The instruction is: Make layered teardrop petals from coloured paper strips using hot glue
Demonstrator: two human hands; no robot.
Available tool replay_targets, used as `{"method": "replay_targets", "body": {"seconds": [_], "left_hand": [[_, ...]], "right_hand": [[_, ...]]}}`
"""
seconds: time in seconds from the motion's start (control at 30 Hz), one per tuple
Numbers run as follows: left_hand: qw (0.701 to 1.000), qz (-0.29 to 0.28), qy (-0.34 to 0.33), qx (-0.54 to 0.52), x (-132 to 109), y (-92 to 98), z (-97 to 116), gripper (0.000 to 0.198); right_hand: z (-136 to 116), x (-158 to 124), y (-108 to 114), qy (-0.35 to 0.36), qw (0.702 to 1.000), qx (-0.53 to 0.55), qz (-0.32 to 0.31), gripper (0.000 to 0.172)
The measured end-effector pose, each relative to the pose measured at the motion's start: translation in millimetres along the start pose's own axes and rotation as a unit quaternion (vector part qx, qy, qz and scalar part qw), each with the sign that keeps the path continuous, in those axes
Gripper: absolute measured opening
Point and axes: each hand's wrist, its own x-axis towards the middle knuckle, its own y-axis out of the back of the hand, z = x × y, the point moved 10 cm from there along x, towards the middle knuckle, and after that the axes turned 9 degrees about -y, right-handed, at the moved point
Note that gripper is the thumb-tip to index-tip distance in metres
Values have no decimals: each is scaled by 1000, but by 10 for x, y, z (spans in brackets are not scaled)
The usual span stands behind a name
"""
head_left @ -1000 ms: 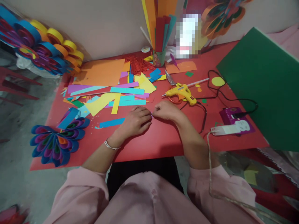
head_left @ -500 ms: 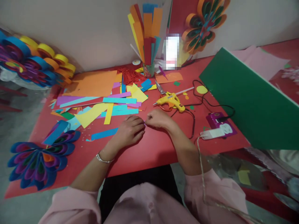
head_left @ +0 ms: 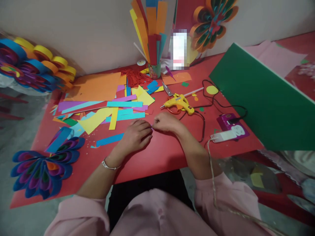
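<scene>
Low over the red tabletop, my left hand (head_left: pixel 138 136) and my right hand (head_left: pixel 166 123) meet at the fingertips. A sliver of purple paper (head_left: pixel 152 127) shows between them, pinched from both sides; most of it is hidden by the fingers. My right hand is curled nearly into a fist, and the fingers of my left hand are bent together. A blue paper strip (head_left: pixel 110 139) lies partly under my left hand. Just beyond my right hand rests a yellow glue gun (head_left: pixel 179 103) with a clear glue stick in its back, beside scissors (head_left: pixel 167 89).
Colored paper strips (head_left: pixel 125 104) and an orange sheet (head_left: pixel 94 87) cover the left back. A looped paper flower (head_left: pixel 44 165) sits at front left. A cup (head_left: pixel 155 71) holds upright strips. On the right are a green board (head_left: pixel 265 105), a purple power box (head_left: pixel 231 123) and cords.
The view has shifted slightly. Both hands stay together in nearly the same place, fingertips still meeting at the purple paper.
</scene>
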Motion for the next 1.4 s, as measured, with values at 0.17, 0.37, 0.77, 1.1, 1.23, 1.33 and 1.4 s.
{"method": "replay_targets", "body": {"seconds": [0.17, 0.37, 0.77, 1.1, 1.23, 1.33, 1.4], "left_hand": [[1000, -4, 2, -4, 11, -11, -6, 15], [1000, -10, 11, -11, 2, -28, -27, 16], [1000, -11, 9, -15, -8, -39, -35, 18], [999, -19, 26, -18, -4, -52, -46, 19], [1000, -12, 18, -12, 13, -25, -18, 19], [1000, -19, 16, -10, 18, -26, -9, 19], [1000, -20, 18, -9, 16, -23, -9, 19]], "right_hand": [[-18, -30, 24, 3, 1000, 4, 2, 15], [3, -8, 7, -4, 1000, 11, -5, 14], [43, -91, -79, -42, 990, 123, -63, 13], [32, -43, -72, -24, 993, 97, -58, 15], [24, -40, -50, -19, 996, 79, -46, 15], [35, -41, -64, -23, 994, 91, -52, 14], [38, -45, -74, -25, 993, 96, -57, 13]]}}
